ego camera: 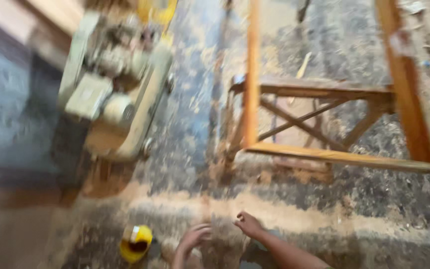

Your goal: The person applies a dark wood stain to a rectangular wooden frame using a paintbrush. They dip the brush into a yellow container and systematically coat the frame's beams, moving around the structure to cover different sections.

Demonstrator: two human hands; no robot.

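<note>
The view is blurred by motion. My left hand (193, 238) and my right hand (249, 224) hang low in the middle of the view, above a dusty floor strewn with sawdust. Both hands have their fingers loosely apart and hold nothing. A yellow container (135, 242) with a dark opening lies on the floor just left of my left hand, not touching it.
An orange-brown wooden frame (324, 155) rests on a cross-braced wooden trestle (314, 109) at the right. A pale green woodworking machine (113, 84) stands at the upper left. A wooden surface (6, 219) fills the lower left corner.
</note>
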